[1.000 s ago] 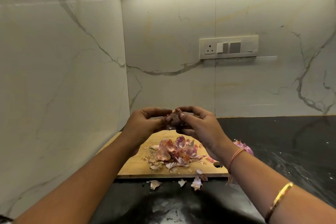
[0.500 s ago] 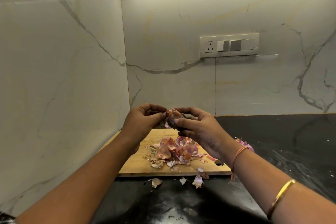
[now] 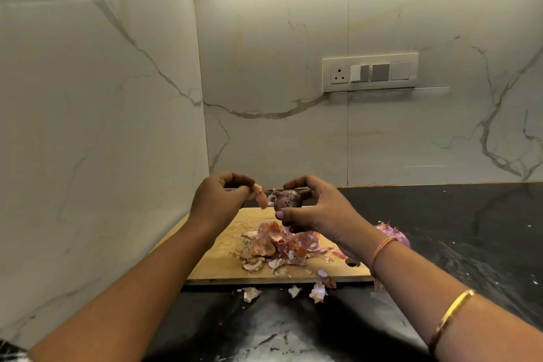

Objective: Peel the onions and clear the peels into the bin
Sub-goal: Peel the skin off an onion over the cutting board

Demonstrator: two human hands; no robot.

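Observation:
My right hand (image 3: 316,209) holds a small purple onion (image 3: 287,199) between thumb and fingers, above the wooden cutting board (image 3: 217,267). My left hand (image 3: 219,200) pinches a strip of orange-pink peel (image 3: 260,196) just left of the onion, a small gap between them. A heap of onion peels (image 3: 279,244) lies on the middle of the board. A few loose peel scraps (image 3: 317,291) lie on the black counter in front of the board. Another purple onion (image 3: 395,233) sits right of the board, partly hidden by my right wrist. No bin is in view.
The black stone counter (image 3: 470,244) stretches to the right. Marble walls close the left side and the back, forming a corner behind the board. A switch and socket panel (image 3: 370,72) is on the back wall.
My hands, joined on the onion before, have drawn apart: the left hand has pulled a strip of peel off to the left, and the onion now shows in my right hand.

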